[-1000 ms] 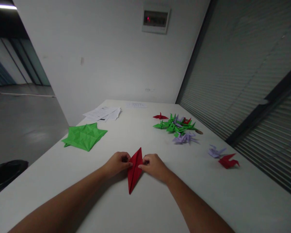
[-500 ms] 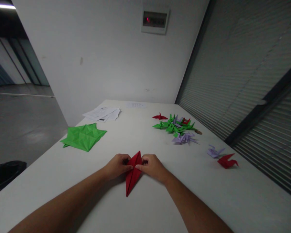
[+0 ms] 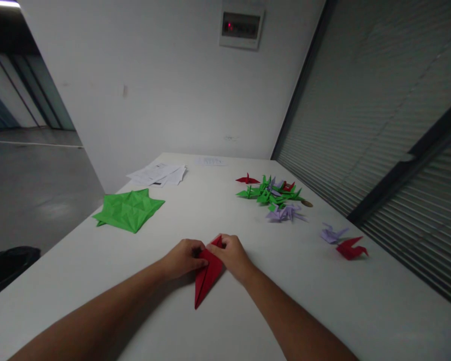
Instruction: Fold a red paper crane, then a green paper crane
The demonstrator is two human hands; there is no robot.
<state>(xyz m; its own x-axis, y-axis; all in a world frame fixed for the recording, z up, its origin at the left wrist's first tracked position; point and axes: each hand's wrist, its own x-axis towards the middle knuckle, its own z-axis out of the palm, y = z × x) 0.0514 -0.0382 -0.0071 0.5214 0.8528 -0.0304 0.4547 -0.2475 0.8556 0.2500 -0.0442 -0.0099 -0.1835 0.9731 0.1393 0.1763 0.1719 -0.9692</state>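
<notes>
The red folded paper [image 3: 207,281], a narrow pointed diamond, is the landmark: it is tilted, its near tip pointing toward the wearer, on or just over the white surface [image 3: 210,210]. Both hands grasp it: the left hand [image 3: 181,259] pinches its left edge, thumb on top, and the right hand [image 3: 233,254] grips its upper right edge, thumb laid across near the far tip. The fingers nearly meet over it.

Left of the red paper and farther off, creased green paper [image 3: 131,210] reaches the surface's left edge, with printed sheets [image 3: 156,174] beyond. Well to its right, a red bird [image 3: 351,249] sits just beside a lilac bird [image 3: 332,233], toward the right edge by the blinds [image 3: 379,100]. Beyond it to the right lies a heap of folded birds [image 3: 272,193]. Open room separates the red paper from all of these, widest straight ahead toward the wall [image 3: 173,90].
</notes>
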